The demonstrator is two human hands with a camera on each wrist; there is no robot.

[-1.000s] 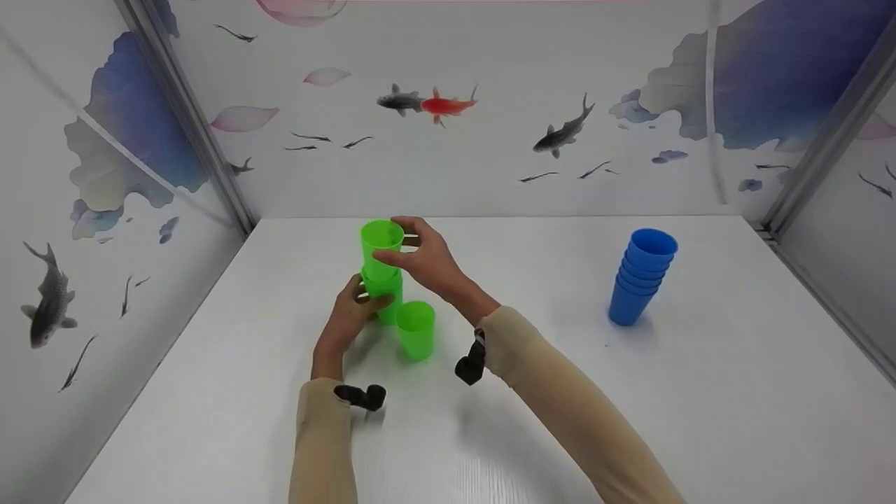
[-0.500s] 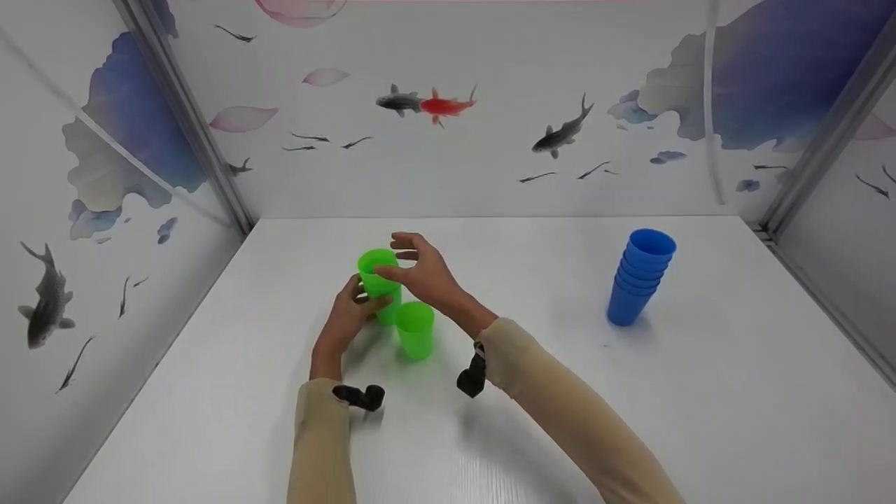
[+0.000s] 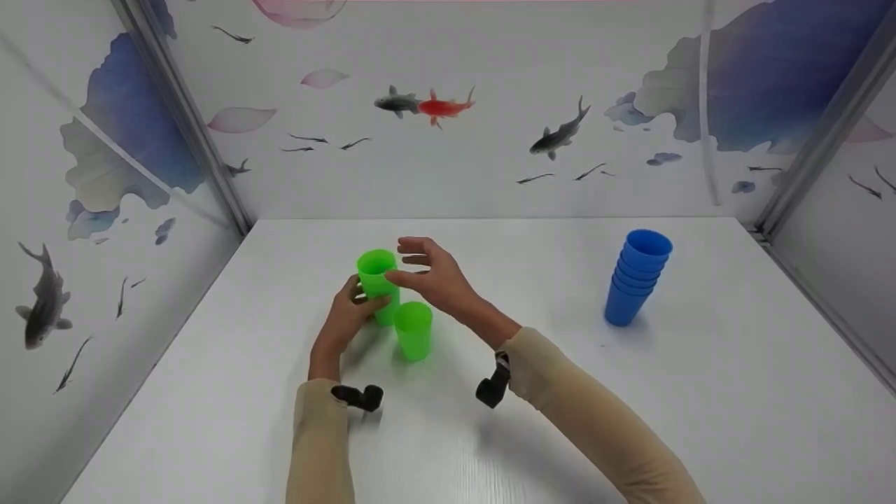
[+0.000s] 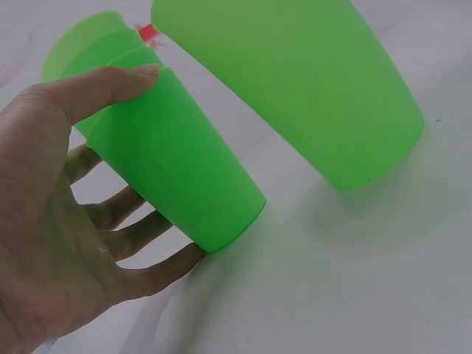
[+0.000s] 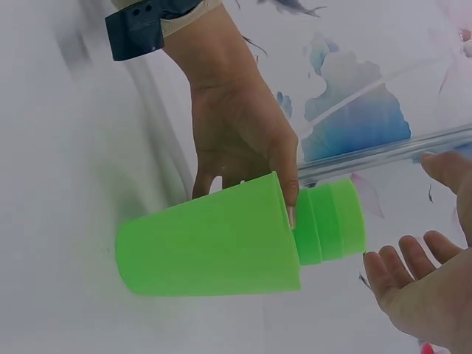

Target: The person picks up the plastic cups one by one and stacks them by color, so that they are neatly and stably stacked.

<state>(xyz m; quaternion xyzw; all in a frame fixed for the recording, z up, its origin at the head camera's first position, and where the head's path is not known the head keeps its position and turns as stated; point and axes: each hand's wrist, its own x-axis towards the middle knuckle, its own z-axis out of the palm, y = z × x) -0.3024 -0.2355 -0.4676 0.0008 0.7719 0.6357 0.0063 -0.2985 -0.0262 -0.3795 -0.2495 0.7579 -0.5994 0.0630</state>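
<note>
A nested stack of green plastic cups (image 3: 379, 283) stands upright on the white table. My left hand (image 3: 343, 318) grips it from the left; in the left wrist view the thumb lies along the upper rims and the fingers (image 4: 158, 276) are behind the cup wall. Several rims show at the top of the stack. My right hand (image 3: 444, 280) is just right of the stack's top, its fingers apart and holding nothing. One single green cup (image 3: 414, 339) stands upright in front of the stack, slightly to the right, and hides part of it in the right wrist view.
Toward the right side of the table (image 3: 532, 392) stands a nested stack of blue cups (image 3: 625, 304), upright. White walls (image 3: 462, 175) printed with fish and leaves enclose the table at the back and sides.
The green cup in my right hand went down into the stack and was let go. The right hand then drew back a little to the right. My left hand stayed on the stack.
</note>
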